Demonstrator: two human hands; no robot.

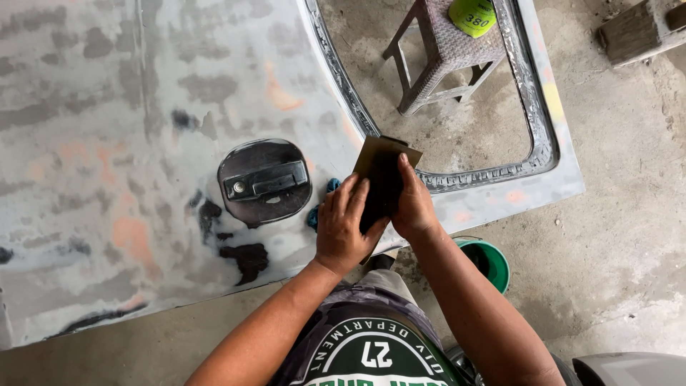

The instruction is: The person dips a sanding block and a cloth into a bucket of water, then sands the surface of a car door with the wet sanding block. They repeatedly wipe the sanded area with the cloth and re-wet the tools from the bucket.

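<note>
**Both hands on a dark sheet over a sanded car door**

The left hand (pixel 343 225) and right hand (pixel 413 207) both held a dark, flat, squarish sheet (pixel 382 175), seemingly sandpaper, with fingers laid along its face and thumbs hidden behind. The sheet stood just above the lower edge of the door (pixel 128 143), beside the window opening. The door's metal was dull grey, scuffed matte, blotched with orange patches and black spots. A glossy black oval recess held the handle (pixel 264 182). A blue cloth (pixel 314 214) peeked out just left of the left hand. Through the window opening stood a woven-textured stool (pixel 439 53) bearing a yellow-green roll (pixel 473 16). A round green bucket (pixel 491 261) sat on the rough concrete floor (pixel 629 214).
</note>
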